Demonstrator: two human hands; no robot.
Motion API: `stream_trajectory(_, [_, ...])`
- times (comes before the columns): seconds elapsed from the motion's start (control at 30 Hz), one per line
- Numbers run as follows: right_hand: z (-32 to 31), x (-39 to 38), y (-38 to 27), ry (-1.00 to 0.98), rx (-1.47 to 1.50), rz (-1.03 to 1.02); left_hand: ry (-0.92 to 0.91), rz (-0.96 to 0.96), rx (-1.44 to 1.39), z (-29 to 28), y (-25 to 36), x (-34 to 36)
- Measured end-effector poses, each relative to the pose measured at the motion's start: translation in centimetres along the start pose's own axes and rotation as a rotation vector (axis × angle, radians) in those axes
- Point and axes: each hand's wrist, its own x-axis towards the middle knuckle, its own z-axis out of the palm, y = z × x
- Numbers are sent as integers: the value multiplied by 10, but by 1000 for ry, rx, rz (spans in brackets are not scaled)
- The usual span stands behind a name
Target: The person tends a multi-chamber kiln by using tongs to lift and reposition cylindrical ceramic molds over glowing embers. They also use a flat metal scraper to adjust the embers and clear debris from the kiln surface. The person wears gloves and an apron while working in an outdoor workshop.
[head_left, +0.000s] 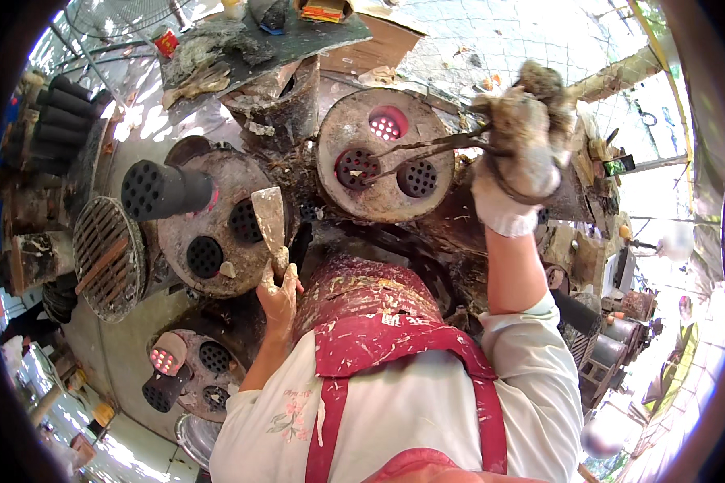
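Note:
My right hand [525, 133], in a soiled white glove, grips a pair of long thin metal tongs [439, 147]. Their tips reach left over a round stove [338, 133] with three holes, beside a honeycomb coal briquette [358, 167]; whether they touch it I cannot tell. Another hole of that stove glows pink-red. Bare and crusted with pale residue, my left hand [277, 298] holds a flat scraper [269, 217], blade pointing away from me. Left of it stands a second stove [177, 245] with briquettes in its holes. A dark briquette [166, 191] stands up out of it, with a red glow near its base.
A third stove [197, 374] at lower left has a glowing briquette. Beside the second stove leans a round slatted grate [109, 259]. Dark briquettes [60, 121] are stacked at far left. A cluttered board [298, 50] lies at the back, near wire mesh [491, 40].

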Motion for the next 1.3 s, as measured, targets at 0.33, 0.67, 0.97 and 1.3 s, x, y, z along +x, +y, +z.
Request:
stream_trajectory(0.33, [-40, 7, -59, -24, -106, -22, -111, 78, 66, 52, 2, -7])
stream_trajectory(0.67, [-203, 23, -361, 13, -279, -279, -329, 86, -11, 188, 6, -60])
stream_trajectory(0.97, [-294, 50, -380, -23, -219, -363, -291, 67, 29, 239, 4, -119])
stream_trajectory(1.3, [-319, 133, -339, 97, -474, -219, -225, 17, 18, 219, -16, -108])
